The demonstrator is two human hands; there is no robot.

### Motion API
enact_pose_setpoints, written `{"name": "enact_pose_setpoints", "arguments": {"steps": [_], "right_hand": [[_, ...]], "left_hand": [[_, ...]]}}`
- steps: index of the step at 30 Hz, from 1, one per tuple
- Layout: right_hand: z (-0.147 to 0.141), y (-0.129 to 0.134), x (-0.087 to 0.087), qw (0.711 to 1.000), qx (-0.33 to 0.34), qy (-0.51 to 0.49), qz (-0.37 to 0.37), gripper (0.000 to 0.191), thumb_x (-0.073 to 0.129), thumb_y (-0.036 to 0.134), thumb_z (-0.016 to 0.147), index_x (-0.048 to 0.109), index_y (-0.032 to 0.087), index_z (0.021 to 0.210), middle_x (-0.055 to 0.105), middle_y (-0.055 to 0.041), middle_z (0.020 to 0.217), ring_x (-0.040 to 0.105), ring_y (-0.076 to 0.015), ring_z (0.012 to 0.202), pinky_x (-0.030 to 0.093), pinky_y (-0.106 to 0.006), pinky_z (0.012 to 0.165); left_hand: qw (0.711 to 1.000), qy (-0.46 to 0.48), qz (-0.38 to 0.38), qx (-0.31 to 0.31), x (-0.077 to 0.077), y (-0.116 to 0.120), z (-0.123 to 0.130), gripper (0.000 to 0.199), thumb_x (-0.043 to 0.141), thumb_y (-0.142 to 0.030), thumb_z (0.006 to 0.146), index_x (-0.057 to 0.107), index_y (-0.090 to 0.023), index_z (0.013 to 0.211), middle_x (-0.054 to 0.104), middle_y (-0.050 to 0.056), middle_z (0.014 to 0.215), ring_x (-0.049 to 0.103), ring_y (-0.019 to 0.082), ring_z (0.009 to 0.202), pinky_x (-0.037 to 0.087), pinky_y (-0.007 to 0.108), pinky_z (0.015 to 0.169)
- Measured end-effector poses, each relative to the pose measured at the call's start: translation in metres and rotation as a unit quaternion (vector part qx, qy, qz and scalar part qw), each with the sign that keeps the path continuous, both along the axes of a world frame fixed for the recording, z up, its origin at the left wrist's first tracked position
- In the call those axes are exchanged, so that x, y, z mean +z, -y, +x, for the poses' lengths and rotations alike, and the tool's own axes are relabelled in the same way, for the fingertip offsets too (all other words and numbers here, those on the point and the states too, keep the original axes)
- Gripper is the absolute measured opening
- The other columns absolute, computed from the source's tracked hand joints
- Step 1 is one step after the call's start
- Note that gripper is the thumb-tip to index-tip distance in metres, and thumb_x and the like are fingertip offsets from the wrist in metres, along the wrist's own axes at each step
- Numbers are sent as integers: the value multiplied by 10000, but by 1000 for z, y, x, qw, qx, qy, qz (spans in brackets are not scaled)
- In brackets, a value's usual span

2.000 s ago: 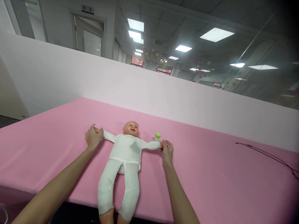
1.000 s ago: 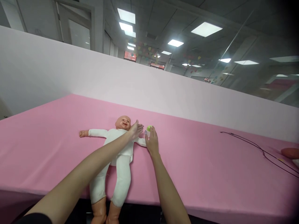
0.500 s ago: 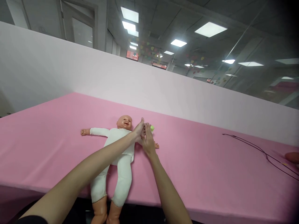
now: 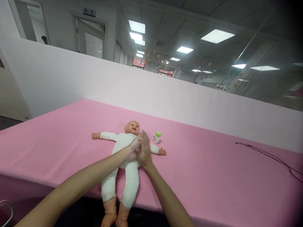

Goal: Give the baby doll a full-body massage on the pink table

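A baby doll [image 4: 123,142] with a white cloth body lies on its back on the pink-covered table [image 4: 203,164]. Its arms are spread and its feet hang past the front edge. Over the doll's chest, my left hand [image 4: 134,147] and my right hand [image 4: 144,149] are pressed palm to palm. The right fingers are stretched out and slightly blurred; nothing shows between the palms. Just beyond my right hand, above the doll's outstretched arm, stands a small white bottle [image 4: 156,138] with a green cap.
A thin black cable [image 4: 267,154] lies along the table's right side. Behind the table runs a low white wall [image 4: 165,94] with glass above it. A white cord [image 4: 8,208] shows at the lower left.
My hands have moved left and down, from beside the doll to over its chest, and the palms have come together. The bottle now shows fully. The camera view has shifted slightly.
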State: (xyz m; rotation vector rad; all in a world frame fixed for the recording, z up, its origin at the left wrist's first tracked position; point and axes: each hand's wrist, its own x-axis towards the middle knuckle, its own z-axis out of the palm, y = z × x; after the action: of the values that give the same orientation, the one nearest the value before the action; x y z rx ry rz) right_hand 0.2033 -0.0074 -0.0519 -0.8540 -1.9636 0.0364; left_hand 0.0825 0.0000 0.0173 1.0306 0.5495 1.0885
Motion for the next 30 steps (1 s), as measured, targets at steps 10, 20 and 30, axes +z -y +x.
{"name": "enact_pose_setpoints", "arguments": {"steps": [10,20,30], "right_hand": [[37,-26,-18,983,-47,102,-146,746,270,625,1084,431,98,1587,478,-203,1611,445,-332,1506,348,-531,1251],[48,-8,-22,947,-227,202,-100,560,373,485,1099,627,40,1325,655,-285,1350,577,-388,1323,417,-539,1143],[27,-7,-25,983,-13,101,-154,699,294,588,1095,408,135,1615,433,-160,1653,397,-292,1544,302,-501,1284]], "left_hand": [[891,-300,212,267,-29,-10,-89,754,236,-671,1060,560,-160,1510,510,144,1601,398,307,1539,244,494,1296],[563,-650,394,324,-115,-10,-163,627,294,-431,1065,586,-4,1419,525,301,1533,408,415,1512,308,606,1227],[694,-570,405,171,-100,-4,-157,665,262,-440,1069,350,-111,1641,323,157,1704,269,264,1600,211,498,1307]]}}
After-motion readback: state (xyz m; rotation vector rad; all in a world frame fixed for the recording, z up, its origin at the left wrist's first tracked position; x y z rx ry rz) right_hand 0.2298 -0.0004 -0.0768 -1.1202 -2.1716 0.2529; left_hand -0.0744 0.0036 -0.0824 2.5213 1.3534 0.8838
